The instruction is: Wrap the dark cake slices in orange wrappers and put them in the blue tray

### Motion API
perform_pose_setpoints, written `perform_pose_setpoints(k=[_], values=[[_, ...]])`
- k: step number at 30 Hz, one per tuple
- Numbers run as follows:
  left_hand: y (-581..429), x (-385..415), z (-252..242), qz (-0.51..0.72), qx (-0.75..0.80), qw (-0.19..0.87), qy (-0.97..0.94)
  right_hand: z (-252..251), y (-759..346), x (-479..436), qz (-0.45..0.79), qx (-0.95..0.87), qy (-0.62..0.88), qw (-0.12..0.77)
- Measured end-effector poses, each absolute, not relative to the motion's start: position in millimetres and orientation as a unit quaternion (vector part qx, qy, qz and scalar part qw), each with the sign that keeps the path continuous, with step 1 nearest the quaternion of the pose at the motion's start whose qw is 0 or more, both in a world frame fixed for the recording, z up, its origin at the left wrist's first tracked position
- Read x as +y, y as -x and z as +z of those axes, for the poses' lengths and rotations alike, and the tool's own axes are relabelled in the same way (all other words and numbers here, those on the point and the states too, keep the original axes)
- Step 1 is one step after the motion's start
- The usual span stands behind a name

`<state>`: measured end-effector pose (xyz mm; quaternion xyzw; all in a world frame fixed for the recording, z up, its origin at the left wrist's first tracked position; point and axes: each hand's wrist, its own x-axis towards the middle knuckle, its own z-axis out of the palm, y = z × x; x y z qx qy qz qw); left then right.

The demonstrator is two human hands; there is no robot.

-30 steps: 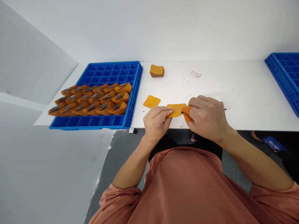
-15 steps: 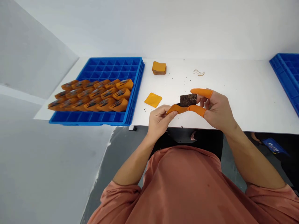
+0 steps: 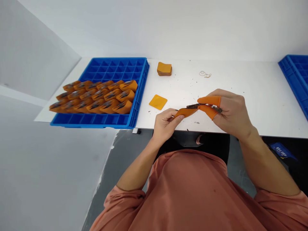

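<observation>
My right hand (image 3: 228,110), with orange finger cots on thumb and forefinger, pinches a thin dark brown slab (image 3: 195,106) held edge-on above the table's front edge. My left hand (image 3: 166,123) pinches one end of an orange sleeve (image 3: 185,112), whose other end meets the slab at my right thumb. A single flat orange sleeve (image 3: 158,102) lies on the white table (image 3: 252,96) just left of my hands. A small stack of orange sleeves (image 3: 164,69) sits farther back.
A blue compartment tray (image 3: 113,69) at the left holds several rows of filled orange sleeves (image 3: 96,98). A second blue tray (image 3: 295,75) reaches in at the right edge. A rubber band (image 3: 204,74) and dark crumbs lie on the table.
Both hands lifted off the table. My right hand brought up the dark slab, then turned it from face-on to edge-on at the sleeve's mouth. My left hand kept hold of the sleeve.
</observation>
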<state>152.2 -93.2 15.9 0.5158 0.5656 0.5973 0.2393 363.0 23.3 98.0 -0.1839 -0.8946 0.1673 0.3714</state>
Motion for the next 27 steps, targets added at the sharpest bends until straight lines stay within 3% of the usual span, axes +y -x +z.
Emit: perform_pose_setpoints(k=[8, 23, 27], values=[[-151.0, -95.3, 13.4, 0.572, 0.595, 0.110, -0.554, 110.6, -364.8, 17.8, 0.023, -0.936, 0.168, 0.308], [-147.8, -94.0, 4.3, 0.601, 0.595, 0.026, -0.533, 112.2, -370.7, 11.5, 0.000, -0.936, 0.149, 0.317], [-147.8, -95.9, 1.1, 0.591, 0.590, -0.002, -0.550, 113.4, -373.7, 10.3, 0.012, -0.922, 0.135, 0.362]])
